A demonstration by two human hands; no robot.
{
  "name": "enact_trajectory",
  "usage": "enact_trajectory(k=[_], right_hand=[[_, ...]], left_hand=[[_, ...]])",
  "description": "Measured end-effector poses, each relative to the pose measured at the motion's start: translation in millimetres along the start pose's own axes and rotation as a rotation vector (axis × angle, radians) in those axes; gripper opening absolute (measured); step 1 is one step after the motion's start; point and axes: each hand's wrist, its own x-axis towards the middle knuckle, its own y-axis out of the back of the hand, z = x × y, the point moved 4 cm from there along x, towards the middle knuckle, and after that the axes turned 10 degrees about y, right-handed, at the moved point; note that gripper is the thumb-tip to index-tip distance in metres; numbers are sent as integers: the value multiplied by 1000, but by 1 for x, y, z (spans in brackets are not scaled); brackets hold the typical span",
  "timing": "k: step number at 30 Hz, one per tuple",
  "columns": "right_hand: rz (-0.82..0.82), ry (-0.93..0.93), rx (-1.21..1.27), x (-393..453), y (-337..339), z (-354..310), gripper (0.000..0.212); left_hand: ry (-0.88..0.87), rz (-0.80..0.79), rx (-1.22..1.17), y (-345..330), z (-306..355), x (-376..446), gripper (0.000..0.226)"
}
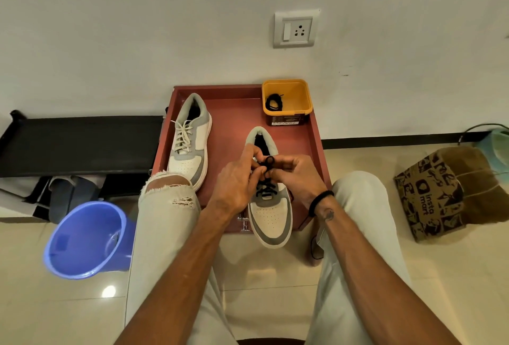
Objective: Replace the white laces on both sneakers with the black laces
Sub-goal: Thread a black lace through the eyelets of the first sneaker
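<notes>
Two white and grey sneakers lie on a red tray (234, 113). The left sneaker (190, 138) carries white laces (183, 135). The right sneaker (271, 212) is threaded with a black lace (265, 187), its toe hanging over the tray's near edge. My left hand (237, 179) and my right hand (297, 176) meet above its tongue, each pinching part of the black lace, with a loop (270, 160) standing between the fingertips. A second black lace (274, 103) lies coiled in a yellow tub (300, 96) at the tray's far right corner.
A blue bucket (88, 240) stands on the tiled floor at the left beside my knee. A black shoe rack (80, 143) runs along the wall at the left. A printed paper bag (440, 193) sits at the right. A wall socket (296, 29) is above the tray.
</notes>
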Motion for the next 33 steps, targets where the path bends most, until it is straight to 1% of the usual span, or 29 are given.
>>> enact_trajectory(k=[3, 6, 8, 10, 13, 15, 17, 20, 23, 26, 29, 31, 33], right_hand=[[-14, 14, 8, -2, -2, 0, 25], [96, 32, -4, 0, -1, 2, 19], [180, 19, 60, 2, 3, 4, 16], [218, 14, 114, 2, 6, 4, 18], [189, 16, 133, 2, 7, 3, 22], [153, 28, 97, 2, 9, 1, 20], [101, 68, -12, 2, 12, -3, 18], [2, 176, -202, 0, 12, -9, 19], [-45, 279, -472, -2, 11, -13, 20], [-80, 330, -630, -2, 9, -12, 20], [-82, 401, -767, -2, 4, -11, 20], [-50, 441, -875, -2, -1, -10, 18], [1, 446, -931, -2, -6, -8, 16]], left_hand=[[35, 7, -29, 1, -3, 2, 27], [57, 12, -89, -1, -6, 2, 23], [98, 20, -184, -1, -9, 4, 21], [142, 3, -255, -2, -12, 6, 18], [184, -34, -310, -3, -19, 10, 18], [199, -40, -330, -4, -21, 11, 18], [196, -32, -307, -3, -19, 11, 17], [157, 13, -264, 1, -14, 11, 15], [143, 38, -241, 2, -11, 12, 14], [141, 38, -242, 0, -10, 11, 15], [150, 45, -278, 1, -11, 10, 16], [161, 41, -307, 0, -12, 9, 18], [172, 30, -332, 0, -14, 8, 19]])
